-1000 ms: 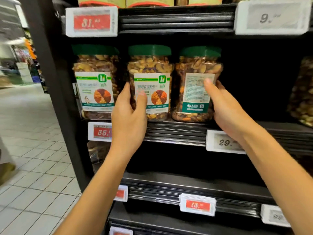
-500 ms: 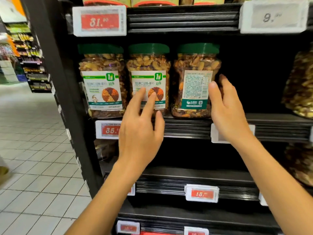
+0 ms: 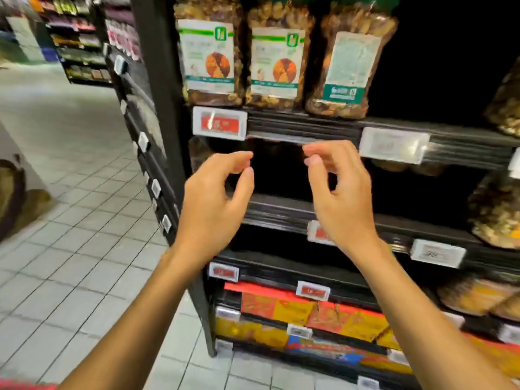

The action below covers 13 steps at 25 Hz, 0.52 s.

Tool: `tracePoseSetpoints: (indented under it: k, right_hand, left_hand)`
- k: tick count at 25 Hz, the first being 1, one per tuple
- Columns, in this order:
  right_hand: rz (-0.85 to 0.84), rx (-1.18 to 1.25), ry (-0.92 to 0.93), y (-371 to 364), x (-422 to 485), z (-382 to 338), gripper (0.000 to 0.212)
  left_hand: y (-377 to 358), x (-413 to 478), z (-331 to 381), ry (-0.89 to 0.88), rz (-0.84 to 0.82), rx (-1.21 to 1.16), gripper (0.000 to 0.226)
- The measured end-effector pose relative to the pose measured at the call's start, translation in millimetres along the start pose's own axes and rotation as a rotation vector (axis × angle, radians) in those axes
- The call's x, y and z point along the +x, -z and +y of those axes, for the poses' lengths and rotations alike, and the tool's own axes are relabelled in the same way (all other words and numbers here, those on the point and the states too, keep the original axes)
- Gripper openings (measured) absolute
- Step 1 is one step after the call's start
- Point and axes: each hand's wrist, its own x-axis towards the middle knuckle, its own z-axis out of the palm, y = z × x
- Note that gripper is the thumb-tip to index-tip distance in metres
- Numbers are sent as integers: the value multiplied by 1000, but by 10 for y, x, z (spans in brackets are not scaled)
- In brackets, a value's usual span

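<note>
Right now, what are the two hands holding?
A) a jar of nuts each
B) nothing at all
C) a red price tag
B: the left hand and the right hand are bare, fingers loosely curled round nothing, and the three nut jars stand on the shelf above them.

Three nut jars [image 3: 209, 52] [image 3: 277, 56] [image 3: 349, 63] in a row, two hands [image 3: 216, 198] [image 3: 340, 198], two price tags [image 3: 220, 123] [image 3: 394, 145] just below the jars
</note>
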Motion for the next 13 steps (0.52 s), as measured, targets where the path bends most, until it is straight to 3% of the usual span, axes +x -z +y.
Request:
tracePoseSetpoints:
  k: [4, 7, 11, 13]
  right_hand:
    - [-570, 375, -358, -475, -1095, -252, 20]
    - [-931, 569, -465, -788, -2111, -799, 27]
    - [-1306, 755, -503, -1095, -3254, -1867, 33]
    - [-1449, 795, -415, -1262, -3679, -2444, 38]
  left_hand:
    - [487, -1448, -125, 599, 23, -75, 17]
    - [1112, -2766, 103, 975, 254, -35, 18]
    - [1985, -4073, 571, 1177, 652, 110, 22]
    - [2463, -4538, 723, 1227, 805, 180, 22]
